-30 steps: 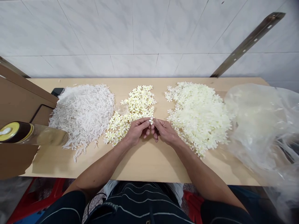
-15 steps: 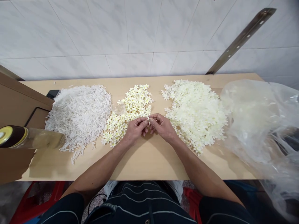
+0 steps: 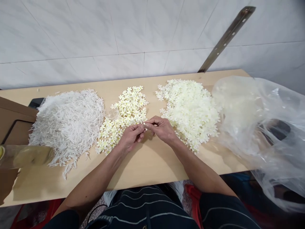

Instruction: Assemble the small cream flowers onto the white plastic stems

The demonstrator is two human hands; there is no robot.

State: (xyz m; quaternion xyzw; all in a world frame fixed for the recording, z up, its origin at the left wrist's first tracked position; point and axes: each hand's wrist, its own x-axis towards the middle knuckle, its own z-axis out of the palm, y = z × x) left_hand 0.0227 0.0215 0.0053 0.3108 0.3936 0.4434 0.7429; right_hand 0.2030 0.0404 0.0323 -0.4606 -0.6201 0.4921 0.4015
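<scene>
Two bare hands meet near the middle of the frame, above a light wooden surface [image 3: 152,168]. Between their fingertips is a small white piece [image 3: 145,124], mostly hidden; from my remote view I cannot tell whether it is a whole flower. I judge that both hands pinch it so that one steadies it while the other works on it.

Three loose piles lie on the surface. At left is a broad heap of thin white slivers [image 3: 69,122]. At centre, just beyond the hands, is a smaller patch of yellow-centred flowers [image 3: 130,105], with a crumpled clear scrap [image 3: 112,114] at its left edge. Right of centre is a large mound of pale flowers [image 3: 193,109]. The gaps between them probably keep the kinds from mixing, all within my easy reach.

A translucent plastic bag [image 3: 240,111] slumps over the right end. At the left edge, a clear container [image 3: 30,156] lies in front of a cardboard box [image 3: 19,111]. Behind everything is a marbled tile wall [image 3: 95,31].

The left hand [image 3: 130,137] is nearly closed, its thumb and forefinger on the white piece, other fingers curled. The right hand [image 3: 165,129] comes in from above, thumb and forefinger almost together on the same piece.
</scene>
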